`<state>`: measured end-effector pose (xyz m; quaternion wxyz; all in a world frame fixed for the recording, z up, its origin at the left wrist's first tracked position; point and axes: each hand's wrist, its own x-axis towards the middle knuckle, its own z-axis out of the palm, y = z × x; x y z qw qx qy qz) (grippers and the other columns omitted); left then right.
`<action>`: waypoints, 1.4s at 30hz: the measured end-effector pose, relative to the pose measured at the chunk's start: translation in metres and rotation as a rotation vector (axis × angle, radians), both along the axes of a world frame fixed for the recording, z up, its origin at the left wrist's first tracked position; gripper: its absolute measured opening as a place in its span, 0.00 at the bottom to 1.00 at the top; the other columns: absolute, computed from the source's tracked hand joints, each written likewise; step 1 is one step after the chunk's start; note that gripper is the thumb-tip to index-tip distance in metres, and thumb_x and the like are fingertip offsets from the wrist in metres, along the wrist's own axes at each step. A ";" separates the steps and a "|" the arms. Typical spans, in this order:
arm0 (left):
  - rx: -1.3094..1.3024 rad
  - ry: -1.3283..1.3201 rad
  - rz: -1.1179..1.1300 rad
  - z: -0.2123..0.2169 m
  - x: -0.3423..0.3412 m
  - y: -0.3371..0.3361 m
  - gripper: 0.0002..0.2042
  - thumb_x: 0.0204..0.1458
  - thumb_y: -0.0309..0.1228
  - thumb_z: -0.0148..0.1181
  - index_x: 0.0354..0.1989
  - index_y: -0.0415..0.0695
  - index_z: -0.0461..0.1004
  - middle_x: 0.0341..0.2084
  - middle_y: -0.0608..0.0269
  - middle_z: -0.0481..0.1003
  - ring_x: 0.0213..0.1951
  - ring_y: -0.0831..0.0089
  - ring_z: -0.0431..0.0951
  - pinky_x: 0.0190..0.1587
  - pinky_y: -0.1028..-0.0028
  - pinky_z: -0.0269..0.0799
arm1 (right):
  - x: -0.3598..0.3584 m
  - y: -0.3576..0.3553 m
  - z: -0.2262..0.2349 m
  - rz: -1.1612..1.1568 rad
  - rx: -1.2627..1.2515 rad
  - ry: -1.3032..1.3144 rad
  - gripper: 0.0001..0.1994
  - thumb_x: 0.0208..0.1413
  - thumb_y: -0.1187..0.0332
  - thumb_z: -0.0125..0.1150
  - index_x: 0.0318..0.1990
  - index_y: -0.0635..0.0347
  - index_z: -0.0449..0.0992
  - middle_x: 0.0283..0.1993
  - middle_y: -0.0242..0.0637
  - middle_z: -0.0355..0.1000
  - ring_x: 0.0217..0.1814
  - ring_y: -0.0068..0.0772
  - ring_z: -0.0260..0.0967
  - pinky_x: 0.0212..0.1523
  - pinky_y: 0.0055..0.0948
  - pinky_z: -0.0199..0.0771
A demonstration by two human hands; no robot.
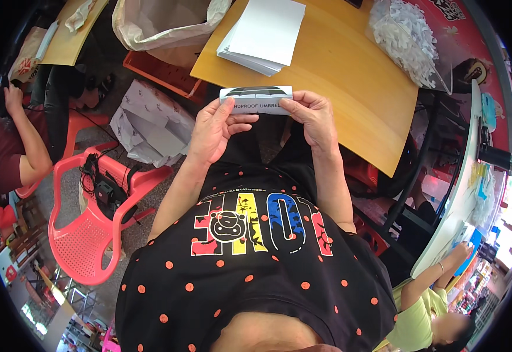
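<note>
Level across the space in front of my body is a narrow white-and-grey umbrella box (256, 105), with a dark umbrella picture along its upper face. My left hand (216, 126) grips its left end, thumb on the front face and the other fingers curled below and behind. At the right end my right hand (313, 117) pinches it between thumb and bent fingers. Whether anything is inside the box cannot be seen. Just beyond it, a stack of white sheets or flat cartons (264, 35) lies on the yellow wooden table (344, 88).
A clear plastic bag of small white pieces (405, 44) rests at the table's far right. Left of the table are a large lined sack (168, 29), an orange crate (162, 73), a white bag (150, 123) and a red chair (86, 246). People sit at left (18, 141) and right (417, 311).
</note>
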<state>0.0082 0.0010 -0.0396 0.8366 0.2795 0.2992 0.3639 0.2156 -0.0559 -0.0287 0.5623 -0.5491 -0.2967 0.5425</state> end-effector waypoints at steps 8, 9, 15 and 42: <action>0.110 0.061 0.002 0.003 0.002 -0.004 0.15 0.62 0.32 0.47 0.47 0.31 0.69 0.39 0.48 0.76 0.39 0.62 0.80 0.41 0.71 0.79 | -0.004 -0.001 -0.001 -0.067 0.002 -0.047 0.07 0.49 0.73 0.65 0.34 0.66 0.79 0.24 0.27 0.73 0.21 0.08 0.56 0.21 0.12 0.51; 0.132 0.062 0.005 0.004 0.004 -0.005 0.14 0.62 0.32 0.47 0.47 0.31 0.69 0.39 0.49 0.76 0.39 0.62 0.80 0.41 0.71 0.79 | -0.004 -0.001 -0.003 -0.071 0.006 -0.045 0.07 0.49 0.73 0.65 0.34 0.67 0.79 0.24 0.27 0.73 0.21 0.08 0.56 0.21 0.12 0.50; 0.232 0.208 0.020 0.004 0.005 -0.008 0.12 0.60 0.29 0.51 0.45 0.31 0.72 0.38 0.49 0.77 0.39 0.64 0.80 0.41 0.71 0.79 | -0.006 0.000 -0.005 -0.080 0.017 -0.012 0.08 0.49 0.73 0.66 0.35 0.69 0.79 0.21 0.24 0.69 0.20 0.09 0.52 0.20 0.13 0.47; 0.479 0.305 0.080 0.006 0.001 -0.002 0.12 0.59 0.27 0.52 0.45 0.30 0.73 0.37 0.52 0.78 0.38 0.66 0.80 0.41 0.74 0.78 | -0.007 -0.004 0.017 -0.004 0.305 -1.055 0.10 0.43 0.77 0.65 0.37 0.59 0.76 0.35 0.34 0.73 0.33 0.31 0.71 0.31 0.27 0.71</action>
